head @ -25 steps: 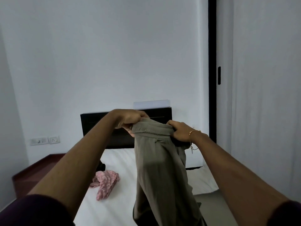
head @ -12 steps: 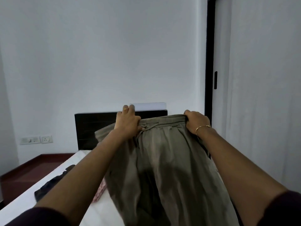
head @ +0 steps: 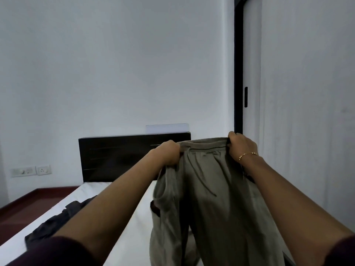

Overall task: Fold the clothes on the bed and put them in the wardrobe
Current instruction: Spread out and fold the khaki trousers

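While both hands' fingers clench the olive trousers (head: 217,189) waistband, hems run off-frame; a dark garment (head: 55,221), perhaps trousers, lies half-hidden.

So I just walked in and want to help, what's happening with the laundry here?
A person is holding up olive drawstring trousers by the waistband, left hand and right hand each gripping one end, legs hanging above the bed. They aren't folded yet. A dark garment lies unfolded on the white sheet.
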